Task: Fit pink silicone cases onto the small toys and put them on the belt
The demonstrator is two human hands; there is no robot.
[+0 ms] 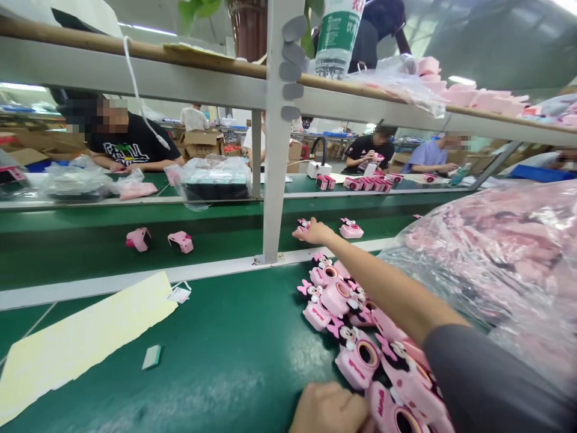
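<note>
Out over the green conveyor belt, my right hand has its fingers around a small pink toy camera case with a cartoon mouse figure on top; the hand hides part of it. A similar pink case lies on the belt just to its right. Below my right forearm, a pile of pink toy camera cases with mouse figures and round lens openings covers the right of the green table. At the bottom edge, my left hand is closed beside the nearest case. Whatever its fingers hold is hidden.
Two pink shell pieces lie on the belt at left. A white post rises beside my reach. A large plastic bag of pink parts bulges at right. Yellow paper and a small green block lie at left. Co-workers sit opposite.
</note>
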